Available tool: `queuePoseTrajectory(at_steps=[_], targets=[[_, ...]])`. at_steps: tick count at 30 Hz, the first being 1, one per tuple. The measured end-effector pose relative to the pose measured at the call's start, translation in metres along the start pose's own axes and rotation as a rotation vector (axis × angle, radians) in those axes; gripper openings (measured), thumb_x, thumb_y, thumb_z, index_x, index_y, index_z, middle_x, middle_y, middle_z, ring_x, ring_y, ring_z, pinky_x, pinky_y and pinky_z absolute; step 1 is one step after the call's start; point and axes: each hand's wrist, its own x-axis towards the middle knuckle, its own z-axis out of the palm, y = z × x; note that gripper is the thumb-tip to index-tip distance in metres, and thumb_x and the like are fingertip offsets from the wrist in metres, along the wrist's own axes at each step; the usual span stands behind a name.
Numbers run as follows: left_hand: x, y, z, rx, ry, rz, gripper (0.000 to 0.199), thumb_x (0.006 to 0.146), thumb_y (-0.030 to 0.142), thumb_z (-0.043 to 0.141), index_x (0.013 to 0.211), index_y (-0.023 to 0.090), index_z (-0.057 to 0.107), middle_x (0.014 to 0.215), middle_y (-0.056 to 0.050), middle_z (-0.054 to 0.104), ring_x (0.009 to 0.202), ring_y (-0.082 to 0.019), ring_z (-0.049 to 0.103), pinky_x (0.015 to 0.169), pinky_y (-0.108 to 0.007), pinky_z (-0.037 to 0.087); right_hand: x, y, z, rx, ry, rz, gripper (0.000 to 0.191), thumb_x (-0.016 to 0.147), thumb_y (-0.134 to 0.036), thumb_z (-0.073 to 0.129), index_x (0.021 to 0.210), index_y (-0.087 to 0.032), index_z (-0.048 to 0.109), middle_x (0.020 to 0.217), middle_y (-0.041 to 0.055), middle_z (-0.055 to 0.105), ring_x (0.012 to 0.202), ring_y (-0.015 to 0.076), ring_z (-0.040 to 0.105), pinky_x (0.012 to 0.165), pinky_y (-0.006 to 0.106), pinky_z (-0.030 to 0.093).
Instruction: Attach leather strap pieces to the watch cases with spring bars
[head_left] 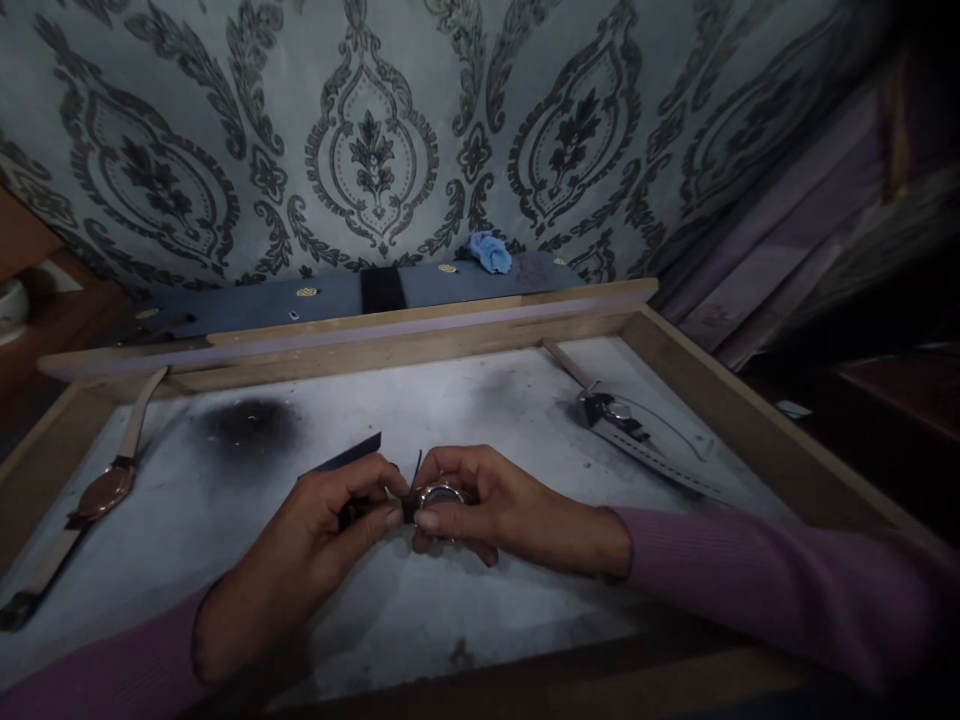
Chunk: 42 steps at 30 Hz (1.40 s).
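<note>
In the middle of the head view, a round wristwatch with a silver case [441, 496] is pinched between the thumb and fingers of my right hand [495, 505]. Just left of it, my left hand [337, 520] is closed on a dark watch strap [409, 506] that meets the case. A flat dark strip [351, 453] sticks out behind my left fingers; whether it belongs to the same strap I cannot tell. Between the two hands a thin dark piece points upward. My fingers hide much of the strap and part of the case.
A low wooden frame [712, 390] surrounds the white, smudged work surface [450, 400]. At left lies a rose-gold watch with a pale strap [103, 493]. Another watch [616, 410] lies at right among straps. A blue crumpled cloth [490, 252] rests behind the frame, by the patterned wall.
</note>
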Motion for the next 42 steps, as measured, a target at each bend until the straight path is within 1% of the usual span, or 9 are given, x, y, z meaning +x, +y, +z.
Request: queuePoseTrajectory(at_steps=[4,11,18,22,25,31,35,39,42], targets=[[-0.001,-0.001,-0.001,0.035,0.004,0.011,0.017,0.09,0.025,0.05,0.082,0.017,0.064,0.074,0.0,0.066,0.067,-0.014,0.059,0.06,-0.024,0.042,0.0,-0.001,-0.001,-0.012,-0.013,-0.004,0.032,0.079,-0.042,0.069,0.084,-0.013,0.056,0.072,0.0011,0.066,0.042,0.0018,0.042,0.039,0.015,0.034],[-0.001,0.0,-0.001,0.066,0.023,0.058,0.018,0.089,0.022,0.053,0.08,0.018,0.068,0.073,0.0,0.068,0.066,-0.013,0.06,0.061,-0.023,0.043,0.0,-0.001,-0.001,-0.027,-0.045,0.006,0.03,0.081,-0.04,0.067,0.089,-0.013,0.057,0.073,0.0,0.066,0.041,0.0018,0.044,0.039,0.015,0.036],[-0.003,0.001,0.0,0.131,0.057,0.12,0.018,0.089,0.017,0.053,0.082,0.018,0.069,0.071,0.001,0.068,0.063,-0.012,0.059,0.06,-0.021,0.042,0.0,-0.002,0.001,0.02,-0.015,-0.009,0.026,0.082,-0.037,0.066,0.087,-0.012,0.057,0.071,0.0011,0.067,0.039,0.0009,0.037,0.038,0.016,0.028],[-0.005,0.004,0.001,0.072,-0.01,0.084,0.02,0.091,0.017,0.051,0.083,0.02,0.069,0.077,0.002,0.07,0.068,-0.011,0.061,0.064,-0.021,0.043,-0.002,-0.01,0.003,0.003,0.021,-0.035,0.03,0.08,-0.04,0.068,0.085,-0.012,0.057,0.068,0.0006,0.066,0.038,0.0011,0.035,0.037,0.017,0.025],[-0.005,0.006,-0.001,0.033,0.0,0.056,0.019,0.091,0.019,0.051,0.085,0.02,0.069,0.079,0.001,0.069,0.073,-0.013,0.061,0.067,-0.022,0.043,-0.003,-0.016,0.004,-0.009,0.051,-0.058,0.031,0.08,-0.041,0.068,0.086,-0.013,0.056,0.068,0.0009,0.066,0.038,0.0015,0.034,0.037,0.017,0.022],[-0.002,0.005,-0.011,-0.131,0.05,-0.077,0.015,0.084,0.027,0.056,0.08,0.015,0.065,0.061,0.004,0.053,0.052,-0.009,0.043,0.049,-0.02,0.035,-0.003,-0.017,0.003,0.003,0.146,-0.056,0.027,0.08,-0.036,0.069,0.085,-0.013,0.055,0.071,0.0031,0.068,0.039,0.0017,0.032,0.038,0.019,0.019],[0.0,0.002,-0.017,-0.258,0.046,-0.15,0.016,0.082,0.031,0.059,0.086,0.015,0.062,0.06,0.004,0.052,0.05,-0.008,0.042,0.047,-0.02,0.033,-0.004,-0.017,0.004,0.007,0.139,-0.027,0.022,0.083,-0.033,0.063,0.086,-0.012,0.057,0.071,0.0043,0.067,0.043,0.0034,0.034,0.041,0.019,0.019],[0.0,0.001,-0.019,-0.276,0.073,-0.146,0.023,0.082,0.031,0.061,0.1,0.016,0.063,0.059,0.005,0.051,0.05,-0.008,0.042,0.047,-0.02,0.032,-0.006,-0.017,0.009,-0.002,0.112,0.018,0.016,0.08,-0.024,0.063,0.089,-0.012,0.059,0.076,0.0048,0.066,0.048,0.0044,0.039,0.043,0.019,0.022],[-0.001,0.002,-0.02,-0.267,0.09,-0.104,0.024,0.082,0.031,0.062,0.099,0.015,0.066,0.059,0.005,0.05,0.05,-0.008,0.041,0.047,-0.021,0.031,-0.005,-0.013,0.013,-0.002,0.097,-0.015,0.017,0.079,-0.025,0.065,0.087,-0.011,0.058,0.084,0.0059,0.066,0.05,0.0042,0.043,0.043,0.018,0.025]])
